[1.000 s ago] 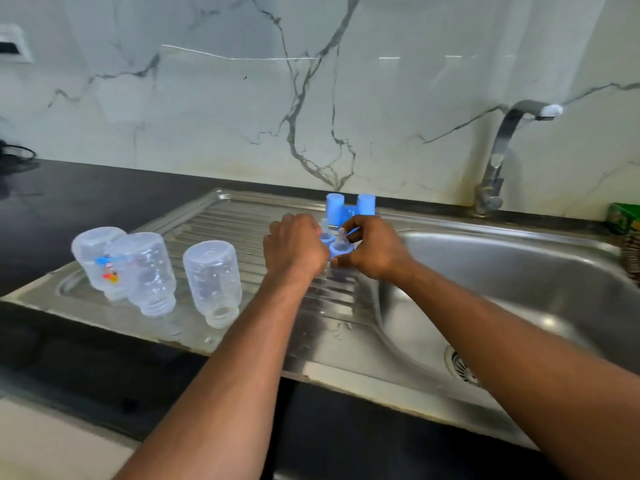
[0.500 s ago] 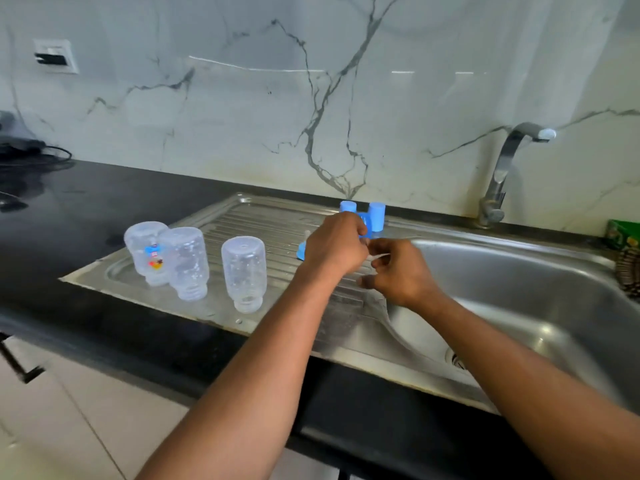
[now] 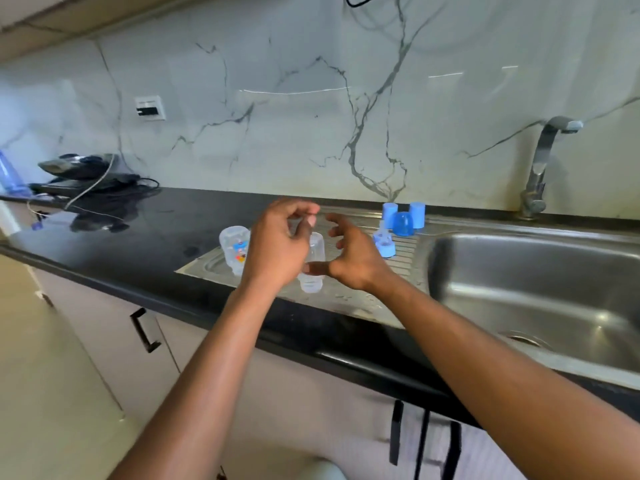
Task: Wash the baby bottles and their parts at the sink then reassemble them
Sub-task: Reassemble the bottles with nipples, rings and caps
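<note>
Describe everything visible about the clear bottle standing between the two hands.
The clear bottle looks like transparent plastic, standing upside down with its threaded neck on the ribbed steel drainboard. No cap or teat is fitted. The left hand covers its left side; the right hand is open beside it, thumb crossing its lower part. Contact cannot be told.

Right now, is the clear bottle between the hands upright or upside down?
Upside down: the clear bottle stands on the drainboard with its narrower threaded neck at the bottom and its closed base on top.

Bottles (image 3: 234, 244) on drainboard (image 3: 349, 296) left of sink (image 3: 540, 271); caps (image 3: 403, 216) behind.
</note>
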